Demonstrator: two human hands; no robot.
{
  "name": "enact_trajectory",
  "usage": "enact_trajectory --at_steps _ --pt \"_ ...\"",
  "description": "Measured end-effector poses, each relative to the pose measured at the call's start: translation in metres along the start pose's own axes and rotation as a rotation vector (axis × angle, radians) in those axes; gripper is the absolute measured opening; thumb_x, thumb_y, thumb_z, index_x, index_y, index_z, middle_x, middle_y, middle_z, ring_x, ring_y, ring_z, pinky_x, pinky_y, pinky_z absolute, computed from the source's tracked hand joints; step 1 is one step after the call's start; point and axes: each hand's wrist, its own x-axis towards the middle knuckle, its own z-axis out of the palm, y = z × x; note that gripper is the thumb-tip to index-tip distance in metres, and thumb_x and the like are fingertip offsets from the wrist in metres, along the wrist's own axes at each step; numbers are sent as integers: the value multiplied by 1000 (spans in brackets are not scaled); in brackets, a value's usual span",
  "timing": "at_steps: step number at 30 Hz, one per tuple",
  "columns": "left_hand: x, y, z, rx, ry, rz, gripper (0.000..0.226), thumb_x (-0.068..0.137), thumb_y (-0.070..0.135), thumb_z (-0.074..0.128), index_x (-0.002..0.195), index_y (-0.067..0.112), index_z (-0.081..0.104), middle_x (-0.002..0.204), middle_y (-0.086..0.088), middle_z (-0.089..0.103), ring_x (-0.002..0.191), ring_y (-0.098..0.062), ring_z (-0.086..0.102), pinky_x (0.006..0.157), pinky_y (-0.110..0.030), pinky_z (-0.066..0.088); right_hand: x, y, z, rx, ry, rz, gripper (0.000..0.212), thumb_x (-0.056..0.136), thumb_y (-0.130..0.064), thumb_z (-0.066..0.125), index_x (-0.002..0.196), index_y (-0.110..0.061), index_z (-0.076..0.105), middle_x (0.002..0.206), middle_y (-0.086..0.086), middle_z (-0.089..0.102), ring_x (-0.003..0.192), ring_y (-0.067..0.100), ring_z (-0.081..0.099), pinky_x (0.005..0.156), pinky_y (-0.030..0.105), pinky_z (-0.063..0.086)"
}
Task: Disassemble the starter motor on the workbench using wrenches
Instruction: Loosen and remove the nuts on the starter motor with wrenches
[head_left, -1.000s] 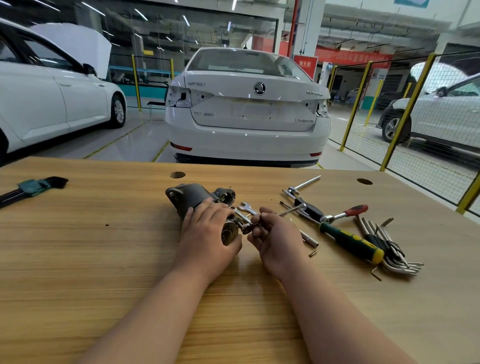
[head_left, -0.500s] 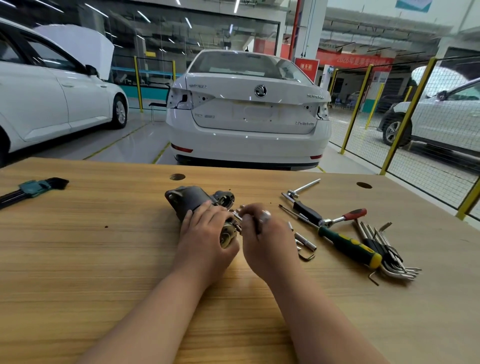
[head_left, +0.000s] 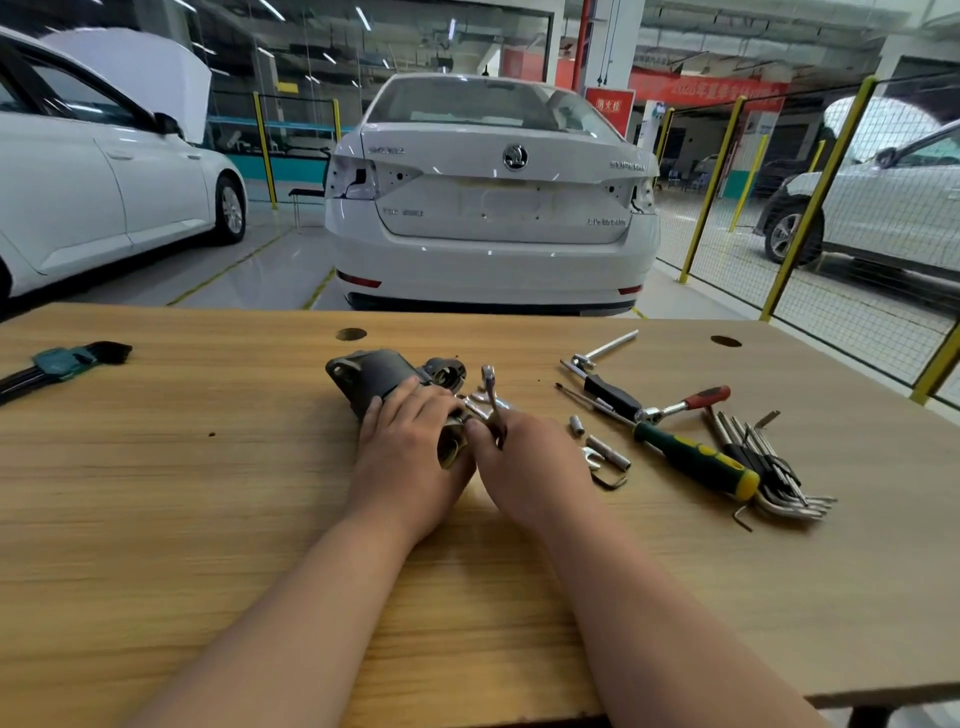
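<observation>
A dark grey starter motor (head_left: 379, 376) lies on its side near the middle of the wooden workbench (head_left: 208, 519). My left hand (head_left: 410, 452) wraps over its near end and holds it down. My right hand (head_left: 530, 467) sits just right of the motor's end, gripping a small silver wrench (head_left: 491, 392) whose shaft points up and away, its lower end hidden between my fingers at the motor. Another small silver wrench (head_left: 498, 401) lies flat behind it.
Right of my hands lie a green-and-yellow screwdriver (head_left: 693, 457), a red-handled ratchet (head_left: 685, 402), a T-handle tool (head_left: 602, 351), sockets (head_left: 608, 452) and several hex keys (head_left: 769, 473). A hex key set in a teal holder (head_left: 57, 364) rests at the far left. Cars stand beyond the bench.
My right hand swung the wrench from pointing right to upright, away from me, and the hand has shifted slightly. My left hand stayed on the motor.
</observation>
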Motion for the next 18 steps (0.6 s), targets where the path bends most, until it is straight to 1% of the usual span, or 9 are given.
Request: enact_trajectory --at_steps 4,6,7,9,11,13,15,18 --pt "0 0 0 15 -12 -2 44 77 32 68 118 21 58 130 2 53 133 -19 33 112 -42 17 1 3 0 167 6 56 29 93 -48 45 75 -28 56 64 -10 55 65 13 53 51 27 35" --pt "0 -1 0 4 -13 -2 45 75 31 66 119 22 57 131 2 52 134 -17 31 113 -39 13 2 5 -3 317 46 107 29 93 -44 48 78 -24 61 61 -9 58 61 11 55 52 27 38" --pt "0 -1 0 3 -13 -2 46 75 31 65 120 23 56 132 3 51 134 -16 29 113 -38 11 4 5 -5 453 76 161 26 93 -40 50 78 -23 62 56 -10 57 57 10 55 50 26 41" --pt "1 -1 0 11 -17 -4 46 76 32 64 120 24 55 133 4 50 135 -15 28 113 -37 9 7 7 -10 837 104 300 18 92 -26 53 77 -20 61 48 -11 54 48 9 52 49 27 46" --pt "1 -1 0 18 -19 -7 46 77 33 63 121 24 55 133 4 49 135 -15 27 114 -38 10 10 8 -15 1220 61 417 12 91 -12 49 85 -13 60 50 -6 53 48 12 49 50 28 47" --pt "1 -1 0 20 -26 -13 46 78 33 63 121 24 54 134 4 49 135 -15 26 114 -38 9 11 9 -18 1448 -22 491 15 90 -4 45 96 -8 58 53 -1 57 47 12 50 52 29 50" --pt "0 0 -1 17 -28 -16 45 78 33 63 122 25 54 135 5 48 136 -14 25 114 -36 8 11 9 -20 1566 -92 522 19 90 -1 42 102 -7 55 58 2 63 48 11 54 54 28 53" --pt "0 0 -1 19 -27 -15 45 79 34 63 122 26 53 135 6 47 136 -13 23 113 -34 5 12 12 -23 1662 -130 512 15 94 0 41 103 -6 52 64 6 68 49 12 58 55 27 55"
